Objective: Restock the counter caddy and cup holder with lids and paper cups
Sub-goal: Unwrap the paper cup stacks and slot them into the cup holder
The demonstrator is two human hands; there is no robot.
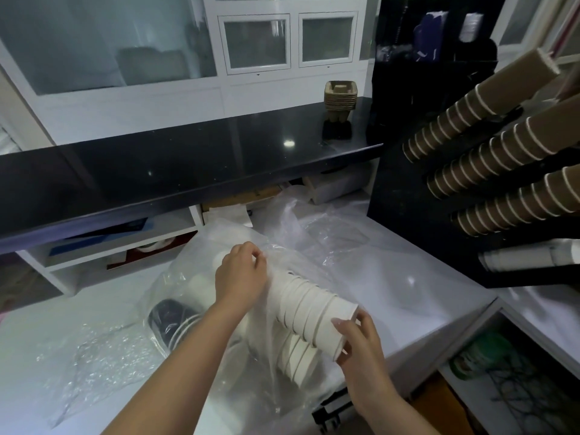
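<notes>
A stack of white paper cups [310,312] lies on its side on the white counter, half out of a clear plastic bag [282,243]. My right hand [357,343] grips the open rim end of the stack. My left hand [241,274] pinches the bag's plastic over the stack's far end. A second white cup stack [298,362] lies under the first. Inside the bag at the left sits a stack of black lids [172,321]. The black cup holder [417,196] at the right carries three rows of brown cups [489,164] and one row of white cups [527,255].
A black countertop [188,164] runs across the back with a stack of pulp cup trays [340,98] on it. The black caddy [433,58] stands at the back right. Crumpled plastic wrap [94,356] lies at the left. An open drawer [518,381] is at the lower right.
</notes>
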